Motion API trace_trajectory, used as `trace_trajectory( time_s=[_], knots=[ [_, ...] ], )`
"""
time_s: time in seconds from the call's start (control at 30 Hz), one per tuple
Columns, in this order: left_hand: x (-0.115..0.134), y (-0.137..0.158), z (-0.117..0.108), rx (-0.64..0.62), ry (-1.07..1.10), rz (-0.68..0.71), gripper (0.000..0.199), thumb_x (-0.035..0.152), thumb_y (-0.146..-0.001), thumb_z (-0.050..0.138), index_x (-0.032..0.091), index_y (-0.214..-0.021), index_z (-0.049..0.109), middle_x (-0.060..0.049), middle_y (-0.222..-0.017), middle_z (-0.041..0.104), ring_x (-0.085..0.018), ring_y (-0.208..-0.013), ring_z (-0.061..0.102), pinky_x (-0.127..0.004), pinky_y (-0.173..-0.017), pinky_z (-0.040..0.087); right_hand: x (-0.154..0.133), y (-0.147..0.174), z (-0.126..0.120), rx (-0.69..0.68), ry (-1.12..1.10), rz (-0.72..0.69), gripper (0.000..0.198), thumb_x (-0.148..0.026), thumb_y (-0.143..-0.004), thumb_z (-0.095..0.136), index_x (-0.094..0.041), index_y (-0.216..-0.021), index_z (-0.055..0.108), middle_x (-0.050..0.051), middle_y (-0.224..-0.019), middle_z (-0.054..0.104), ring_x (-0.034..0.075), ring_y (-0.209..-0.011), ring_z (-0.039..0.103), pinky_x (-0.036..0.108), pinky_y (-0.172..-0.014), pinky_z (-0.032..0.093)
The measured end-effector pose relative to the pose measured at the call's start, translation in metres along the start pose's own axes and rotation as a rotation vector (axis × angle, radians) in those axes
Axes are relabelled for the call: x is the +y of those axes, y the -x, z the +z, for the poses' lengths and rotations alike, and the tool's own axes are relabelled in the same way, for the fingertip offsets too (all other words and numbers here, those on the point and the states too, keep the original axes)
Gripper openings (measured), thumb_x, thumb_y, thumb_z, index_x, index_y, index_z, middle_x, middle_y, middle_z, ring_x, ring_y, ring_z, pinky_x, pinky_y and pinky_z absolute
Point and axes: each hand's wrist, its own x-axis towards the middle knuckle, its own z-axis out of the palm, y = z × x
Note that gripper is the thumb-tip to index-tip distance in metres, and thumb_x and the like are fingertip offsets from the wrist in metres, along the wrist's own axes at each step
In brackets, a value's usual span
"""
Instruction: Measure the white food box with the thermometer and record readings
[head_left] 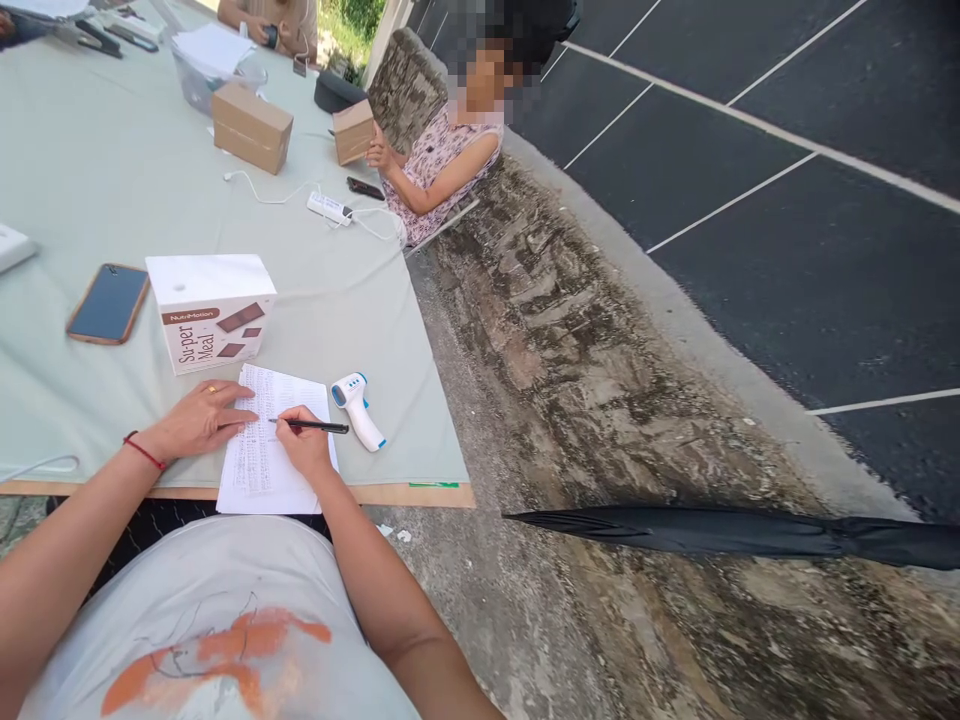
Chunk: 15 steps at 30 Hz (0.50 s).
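A stack of white paper sheets (289,480) lies at the table's front edge, its top sheet filled with rows of small writing. My right hand (304,445) is closed around a black pen (324,427), whose tip meets the paper. Flat on the left side of the sheets rests my left hand (199,420), fingers stretched out, holding nothing. Just right of the paper lies a white and blue infrared thermometer (360,410). Behind the paper stands a white Super Meal box (214,315).
A phone (109,303) lies left of the box. Farther back are a cardboard box (252,127), a power strip (330,207) with cables and a plastic bin (195,85). A seated person (442,165) holds a small carton (352,132). A folded black umbrella (675,530) crosses the right side.
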Motion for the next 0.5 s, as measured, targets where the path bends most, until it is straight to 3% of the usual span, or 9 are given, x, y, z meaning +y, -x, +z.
trace_trajectory(
  time_s=[0.5],
  knots=[
    [-0.0019,0.001,0.0003,0.006,-0.08,0.056,0.033,0.038,-0.099,0.044,0.031,-0.113,0.073,-0.01,-0.129,0.063,-0.028,-0.113,0.059,-0.049,-0.098,0.046,-0.0008,0.0001,-0.0001,-0.012,0.016,-0.005,0.011,-0.035,-0.067,0.054,-0.024,-0.068,0.057,-0.003,-0.063,0.059,0.015,-0.062,0.053,0.029,-0.064,0.044]
  ],
)
